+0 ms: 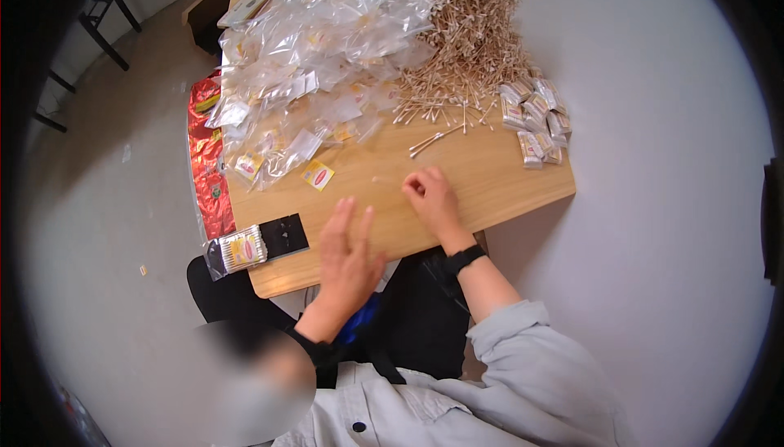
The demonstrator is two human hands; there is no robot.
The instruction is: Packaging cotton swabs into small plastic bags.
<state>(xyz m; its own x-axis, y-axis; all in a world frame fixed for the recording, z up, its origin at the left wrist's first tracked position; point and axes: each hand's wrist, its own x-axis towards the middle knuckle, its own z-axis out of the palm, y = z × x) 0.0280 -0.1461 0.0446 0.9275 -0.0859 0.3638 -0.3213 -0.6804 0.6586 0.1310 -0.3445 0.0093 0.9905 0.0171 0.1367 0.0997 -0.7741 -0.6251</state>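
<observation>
My left hand hovers over the near edge of the wooden table, fingers stretched out and apart, holding nothing. To its right, my right hand is above the tabletop with its fingers curled together; whatever they may hold is hidden. Between and beyond the hands lies a tiny pale speck, too small to name. A few loose cotton swabs rest beyond my right hand. Left of my left hand, a clear bag of cotton swabs lies partly on a flat black piece. A yellow-and-white card lies farther back.
Clear plastic bags with cards heap over the far left of the table. A large pile of cotton swabs stands at the far right, with several small packs before it. Red packaging hangs along the left edge.
</observation>
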